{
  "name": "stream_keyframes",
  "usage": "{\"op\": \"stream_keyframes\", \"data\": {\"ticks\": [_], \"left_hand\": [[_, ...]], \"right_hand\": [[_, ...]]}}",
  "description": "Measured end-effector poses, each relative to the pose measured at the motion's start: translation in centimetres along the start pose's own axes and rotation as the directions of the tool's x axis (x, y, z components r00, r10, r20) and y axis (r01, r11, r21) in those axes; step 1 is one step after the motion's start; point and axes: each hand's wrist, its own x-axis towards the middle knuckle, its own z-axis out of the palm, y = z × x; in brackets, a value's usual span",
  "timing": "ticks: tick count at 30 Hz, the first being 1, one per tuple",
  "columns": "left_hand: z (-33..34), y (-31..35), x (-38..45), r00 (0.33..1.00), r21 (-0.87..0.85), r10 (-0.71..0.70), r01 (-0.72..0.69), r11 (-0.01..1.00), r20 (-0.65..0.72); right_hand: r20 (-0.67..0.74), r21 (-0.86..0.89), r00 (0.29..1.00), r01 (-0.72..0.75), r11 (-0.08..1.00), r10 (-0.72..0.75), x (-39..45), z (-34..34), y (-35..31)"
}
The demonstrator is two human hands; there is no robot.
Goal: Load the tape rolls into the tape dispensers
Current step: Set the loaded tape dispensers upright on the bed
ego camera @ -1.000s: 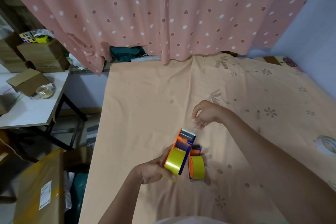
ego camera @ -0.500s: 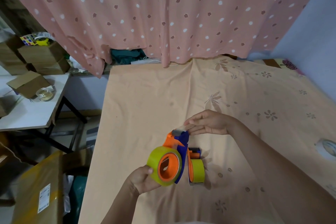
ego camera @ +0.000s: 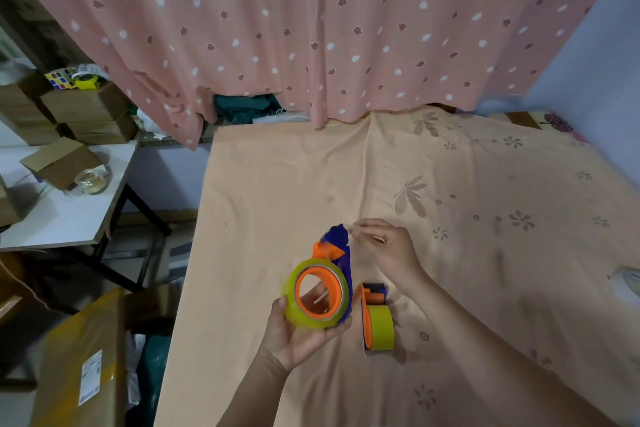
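Observation:
My left hand (ego camera: 298,333) grips a blue and orange tape dispenser (ego camera: 337,253) from below, with a yellow tape roll (ego camera: 313,293) seated on its orange hub. The roll's open side faces me. My right hand (ego camera: 388,248) is at the dispenser's top end, fingertips pinched together beside the blue head; whether they hold the tape's end is not clear. A second dispenser with a yellow roll (ego camera: 379,322) lies on the bed sheet (ego camera: 450,253) just right of my left hand.
A roll-like object (ego camera: 627,282) lies at the bed's right edge. A white table (ego camera: 62,215) with cardboard boxes and a clear tape roll (ego camera: 91,180) stands left. A wrapped parcel (ego camera: 83,367) lies on the floor. A pink curtain (ego camera: 311,28) hangs behind.
My left hand has turned and raised the dispenser so the roll's open side faces me. My right hand has moved to the right side of the head.

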Motion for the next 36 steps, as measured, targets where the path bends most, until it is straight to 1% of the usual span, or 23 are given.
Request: {"op": "stream_keyframes", "data": {"ticks": [4,7,11,12,15,17,18,19,22,24,27,30,34,36], "left_hand": [[0.3,-0.5,0.3,0.996,-0.041,0.012,-0.016,0.999,-0.093],[0.5,-0.4,0.2,0.992,-0.042,0.001,-0.007,0.999,-0.123],[0.9,-0.1,-0.2,0.987,-0.074,0.011,-0.023,0.997,-0.161],[1.3,-0.1,-0.2,0.991,-0.071,0.01,-0.019,0.997,-0.13],[1.3,0.2,0.1,0.996,-0.034,-0.022,0.025,0.999,0.085],[1.6,0.4,0.3,0.99,-0.047,-0.048,0.055,0.997,0.136],[1.8,0.5,0.4,0.991,-0.075,-0.059,0.069,0.995,0.123],[2.0,0.5,0.6,0.995,-0.109,-0.063,0.071,0.992,0.077],[2.3,0.5,1.1,0.987,-0.169,-0.032,0.006,0.986,-0.154],[2.7,0.5,1.2,0.971,-0.173,-0.022,-0.02,0.985,-0.238],[2.6,0.6,1.1,0.965,-0.182,-0.012,-0.037,0.983,-0.263],[2.4,1.1,0.9,0.958,-0.162,-0.006,-0.043,0.986,-0.287],[2.4,1.6,0.8,0.958,-0.14,-0.004,-0.038,0.989,-0.287],[2.4,1.8,0.9,0.959,-0.154,0.009,-0.054,0.987,-0.282]], "right_hand": [[-0.081,0.048,0.996,0.031,0.998,-0.027,-1.6,1.7,1.1],[-0.147,-0.012,0.989,0.003,1.0,-0.005,-1.9,1.7,1.6],[-0.187,-0.083,0.982,-0.029,0.996,0.013,-1.8,1.2,1.7],[-0.191,-0.088,0.982,-0.027,0.996,0.01,-1.9,1.2,1.6],[-0.176,-0.1,0.984,-0.012,0.995,-0.005,-2.3,1.3,1.8],[-0.173,-0.104,0.985,0.0,0.995,-0.018,-2.4,1.4,1.9],[-0.177,-0.109,0.984,0.008,0.994,-0.028,-2.4,1.4,1.9],[-0.187,-0.118,0.982,0.016,0.993,-0.038,-2.3,1.4,1.9],[-0.232,-0.134,0.972,0.016,0.991,-0.047,-1.8,1.0,1.8],[-0.256,-0.156,0.965,0.008,0.988,-0.048,-1.3,0.5,1.9],[-0.257,-0.194,0.966,-0.012,0.981,-0.039,-0.7,-0.3,2.0],[-0.216,-0.23,0.975,0.003,0.973,-0.054,-0.1,-0.8,1.9],[-0.161,-0.254,0.983,0.049,0.966,-0.092,0.9,-1.4,0.8],[-0.151,-0.228,0.985,0.048,0.973,-0.084,1.2,-1.4,0.4]]}}
